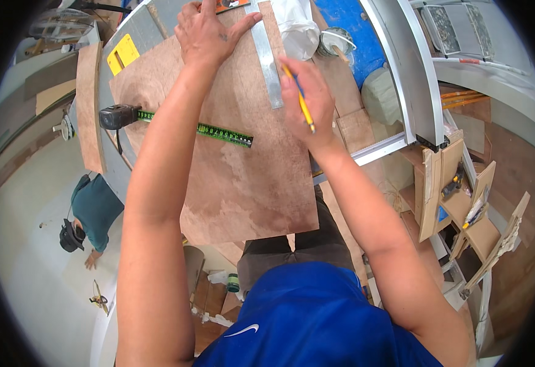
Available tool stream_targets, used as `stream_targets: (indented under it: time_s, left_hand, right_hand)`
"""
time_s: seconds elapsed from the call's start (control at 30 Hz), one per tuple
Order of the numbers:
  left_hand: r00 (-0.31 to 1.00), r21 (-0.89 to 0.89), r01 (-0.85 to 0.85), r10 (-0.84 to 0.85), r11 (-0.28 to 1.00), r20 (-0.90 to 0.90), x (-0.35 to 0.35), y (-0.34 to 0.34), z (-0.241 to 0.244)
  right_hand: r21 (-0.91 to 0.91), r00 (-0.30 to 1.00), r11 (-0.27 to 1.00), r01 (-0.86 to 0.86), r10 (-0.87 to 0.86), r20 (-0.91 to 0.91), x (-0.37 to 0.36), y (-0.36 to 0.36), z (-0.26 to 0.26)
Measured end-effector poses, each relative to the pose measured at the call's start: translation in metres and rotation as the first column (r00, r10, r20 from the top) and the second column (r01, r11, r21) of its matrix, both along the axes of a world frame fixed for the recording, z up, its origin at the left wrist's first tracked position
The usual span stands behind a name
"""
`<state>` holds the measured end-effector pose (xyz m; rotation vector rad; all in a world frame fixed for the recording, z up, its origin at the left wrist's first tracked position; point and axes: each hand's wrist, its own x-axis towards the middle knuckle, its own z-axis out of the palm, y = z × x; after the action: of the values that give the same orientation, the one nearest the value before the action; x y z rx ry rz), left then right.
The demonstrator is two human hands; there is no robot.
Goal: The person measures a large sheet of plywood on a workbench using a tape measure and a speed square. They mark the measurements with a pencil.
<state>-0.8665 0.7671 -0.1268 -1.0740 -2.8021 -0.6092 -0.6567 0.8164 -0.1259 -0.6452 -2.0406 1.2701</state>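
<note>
A sheet of thin plywood lies before me with a metal square on it, its steel blade along the right part. My left hand holds the square near its orange stock, thumb against the blade; some fingertips are cut off by the picture's edge. In my right hand is a yellow pencil, beside the blade and close to the plywood's right edge. The pencil's tip is blurred. A tape measure rests on the left, its green blade pulled out across the sheet and passing under my left forearm.
Beneath the sheet is a grey table saw with a yellow insert and a metal rail. A narrow board stands at left. To the right are a white-handled bucket and an aluminium frame. Another person crouches at lower left.
</note>
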Motion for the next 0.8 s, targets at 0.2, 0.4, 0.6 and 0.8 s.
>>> stream_targets:
  time_s: [0.2, 0.4, 0.6, 0.8]
  left_hand:
    - [1.0, -0.012, -0.016, 0.016, 1.0, 0.01, -0.001, 0.002, 0.002]
    - [1.0, 0.0, -0.023, 0.023, 1.0, 0.012, -0.001, 0.001, 0.0]
    - [1.0, 0.002, -0.019, 0.019, 1.0, 0.019, -0.001, 0.001, 0.0]
    - [1.0, 0.006, -0.018, 0.018, 1.0, 0.023, -0.001, 0.002, 0.001]
  right_hand:
    - [0.113, 1.0, 0.994, 0.003, -0.005, 0.016, -0.014, 0.018, -0.011]
    - [0.163, 1.0, 0.987, -0.015, 0.015, 0.0, -0.014, 0.019, -0.012]
    - [0.197, 0.999, 0.98, -0.033, 0.031, 0.011, -0.015, 0.02, -0.011]
    - [0.236, 0.999, 0.971, -0.039, 0.034, 0.029, -0.015, 0.021, -0.009]
